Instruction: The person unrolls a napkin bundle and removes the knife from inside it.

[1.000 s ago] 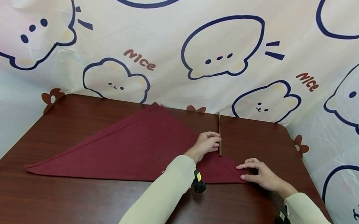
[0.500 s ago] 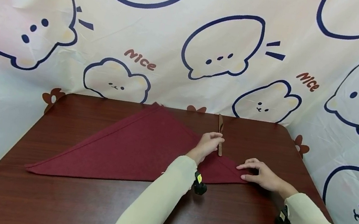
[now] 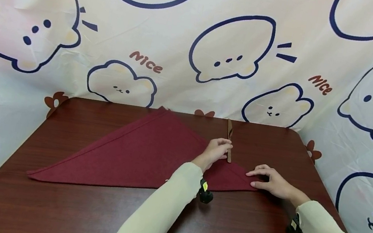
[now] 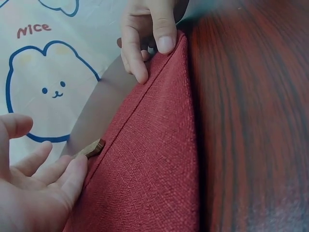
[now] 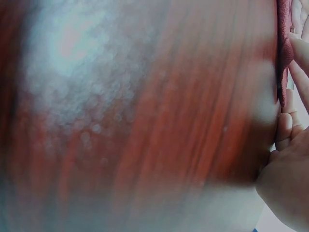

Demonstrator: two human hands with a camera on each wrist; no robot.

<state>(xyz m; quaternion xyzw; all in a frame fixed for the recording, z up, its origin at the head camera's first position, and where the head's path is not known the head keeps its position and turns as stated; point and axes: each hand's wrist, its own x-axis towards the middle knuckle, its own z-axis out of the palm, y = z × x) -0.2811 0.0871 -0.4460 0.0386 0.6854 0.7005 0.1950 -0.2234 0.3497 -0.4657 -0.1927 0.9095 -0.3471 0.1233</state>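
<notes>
A burgundy cloth (image 3: pixel 136 157), folded into a large triangle, lies flat on the table. My left hand (image 3: pixel 215 151) is over its upper right edge, fingers loosely extended against a brown wooden table knife (image 3: pixel 230 129). The knife lies flat and points away, its handle end at the cloth's edge. In the left wrist view those fingers touch the handle end (image 4: pixel 92 148), partly hiding it. My right hand (image 3: pixel 272 183) rests on the cloth's right corner, thumb and fingers spread apart on it. The right wrist view catches only part of that hand and the cloth's edge (image 5: pixel 285 53).
The dark red-brown wooden table (image 3: pixel 76 213) extends in front of the cloth and along both sides. A pale curtain with cartoon drawings (image 3: pixel 179 46) hangs right behind the table's back edge and at the sides.
A second ago the knife stood thin-edge up at the left fingers; it has turned over and now shows its flat face. The right hand and the cloth look unchanged.
</notes>
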